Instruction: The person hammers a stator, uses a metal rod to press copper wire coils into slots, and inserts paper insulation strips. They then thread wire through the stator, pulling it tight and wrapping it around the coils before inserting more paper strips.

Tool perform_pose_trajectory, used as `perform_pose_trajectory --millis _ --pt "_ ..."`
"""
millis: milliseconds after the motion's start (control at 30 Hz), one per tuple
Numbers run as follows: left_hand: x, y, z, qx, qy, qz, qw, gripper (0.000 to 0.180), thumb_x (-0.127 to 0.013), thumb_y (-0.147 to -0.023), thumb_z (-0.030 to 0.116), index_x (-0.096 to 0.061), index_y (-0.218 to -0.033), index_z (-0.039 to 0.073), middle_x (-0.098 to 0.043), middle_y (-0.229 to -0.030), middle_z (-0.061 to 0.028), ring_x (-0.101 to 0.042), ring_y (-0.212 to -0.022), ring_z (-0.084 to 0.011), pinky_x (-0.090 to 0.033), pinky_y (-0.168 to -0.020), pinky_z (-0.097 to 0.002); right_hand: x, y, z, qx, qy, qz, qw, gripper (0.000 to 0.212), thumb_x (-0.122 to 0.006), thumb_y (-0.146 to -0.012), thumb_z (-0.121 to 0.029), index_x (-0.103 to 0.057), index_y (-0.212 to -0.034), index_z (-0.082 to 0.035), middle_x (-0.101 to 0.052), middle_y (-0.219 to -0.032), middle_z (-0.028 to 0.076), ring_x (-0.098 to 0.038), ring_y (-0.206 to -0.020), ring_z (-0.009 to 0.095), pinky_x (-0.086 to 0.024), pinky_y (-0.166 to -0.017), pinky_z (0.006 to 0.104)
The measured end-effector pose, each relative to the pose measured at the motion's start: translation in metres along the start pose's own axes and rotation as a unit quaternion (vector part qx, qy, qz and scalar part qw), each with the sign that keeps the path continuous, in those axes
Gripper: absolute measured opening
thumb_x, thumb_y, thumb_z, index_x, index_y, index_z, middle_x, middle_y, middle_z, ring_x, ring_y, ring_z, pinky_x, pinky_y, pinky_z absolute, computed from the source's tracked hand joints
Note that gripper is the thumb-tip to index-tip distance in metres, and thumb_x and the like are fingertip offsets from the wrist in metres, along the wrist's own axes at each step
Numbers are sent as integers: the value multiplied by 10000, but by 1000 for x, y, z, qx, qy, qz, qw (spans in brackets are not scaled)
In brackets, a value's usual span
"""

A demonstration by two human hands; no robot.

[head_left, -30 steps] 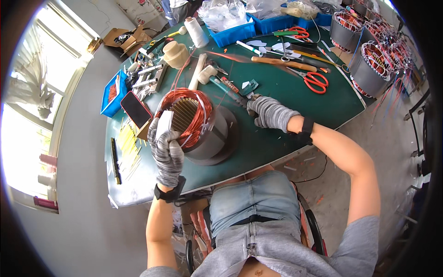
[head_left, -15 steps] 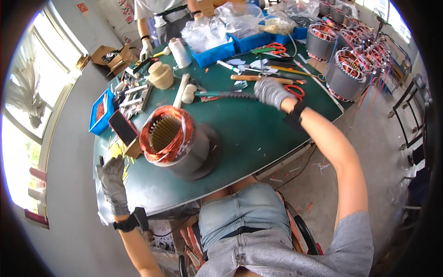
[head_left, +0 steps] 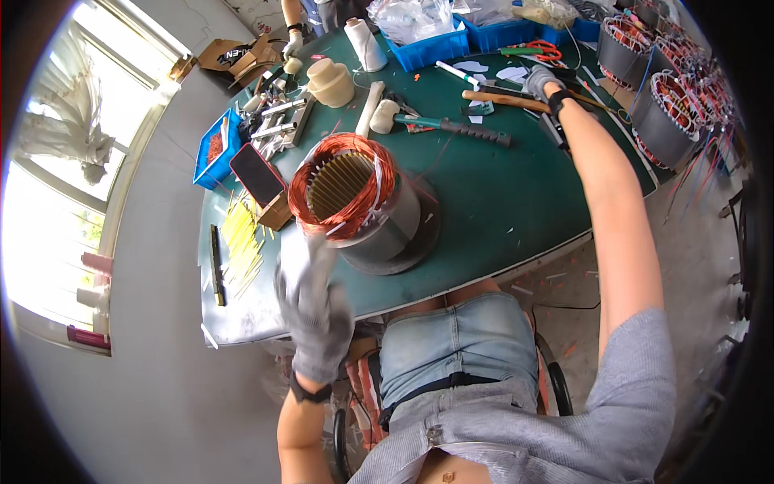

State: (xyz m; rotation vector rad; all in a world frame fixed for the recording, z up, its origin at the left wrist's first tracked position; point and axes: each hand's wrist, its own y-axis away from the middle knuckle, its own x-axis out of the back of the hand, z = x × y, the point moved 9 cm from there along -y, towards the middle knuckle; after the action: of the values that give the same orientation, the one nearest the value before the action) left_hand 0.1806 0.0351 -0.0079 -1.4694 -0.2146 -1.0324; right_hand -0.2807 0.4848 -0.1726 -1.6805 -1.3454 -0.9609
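Note:
A motor stator with a ring of copper windings tied in white stands upright near the table's front edge. My left hand, in a grey glove and blurred, is raised at its near left side. The fingers are stretched out, and I see nothing held. My right hand, also gloved, reaches far across to the tools at the back right. Its fingers are mostly hidden, so what they grip is unclear. Beside it are a wooden handle and a white marker-like stick. A green-handled mallet lies behind the stator.
Left of the stator are a phone, yellow strips and a blue tray. Farther back are a thread cone, blue bins and red-handled scissors. More stators stand at right. Another person's gloved hand is at the far edge.
My right hand has moved farther back across the tools, past the mallet handle. My left hand has come right, from the yellow strips towards the stator. The whole view has shifted.

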Motion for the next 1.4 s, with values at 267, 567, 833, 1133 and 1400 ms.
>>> perform_pose_trajectory --millis 267,567,833,1133,1400 --pt "-58 -38 -30 -4 -48 34 998 365 -794 -721 170 -574 -1001 87 -592 -961 -125 -531 -997 -384 -410 -891 -474 40 185 -33 50 -737 -106 666 271 -510 -969 -141 -534 -1230 -70 -630 -925 44 -544 -651 101 -483 -525 244" --pt "-54 -45 -28 39 -3 -95 995 342 -717 -797 173 -560 -1075 50 -591 -909 -128 -564 -863 -282 -451 -812 -415 54 379 -207 327 -556 -3 764 364 -503 -994 -317 -598 -1246 -72 -537 -678 -15 -530 -600 82 -457 -586 233" --pt "-70 -47 -27 47 -60 -49 996 460 -791 -729 333 -564 -1004 42 -599 -877 -158 -565 -860 -343 -445 -777 -443 77 380 -281 576 -295 27 762 339 -492 -922 -106 -545 -1254 -70 -656 -933 113 -642 -866 276 -521 -792 382" --pt "-64 -51 -47 69 49 -116 990 203 -466 -1004 142 -594 -1117 33 -599 -902 -79 -546 -759 -136 -482 -705 -280 88 306 -148 285 -350 241 859 252 -520 -931 -136 -565 -1170 -66 -658 -1015 142 -652 -859 318 -537 -783 394" --pt "-57 -53 -33 90 92 29 991 159 -637 -894 90 -670 -1028 8 -697 -946 -115 -656 -857 -194 -513 -814 -308 -15 264 -130 127 -281 89 947 195 -509 -928 -216 -640 -1014 -99 -670 -864 148 -659 -815 322 -531 -715 426"
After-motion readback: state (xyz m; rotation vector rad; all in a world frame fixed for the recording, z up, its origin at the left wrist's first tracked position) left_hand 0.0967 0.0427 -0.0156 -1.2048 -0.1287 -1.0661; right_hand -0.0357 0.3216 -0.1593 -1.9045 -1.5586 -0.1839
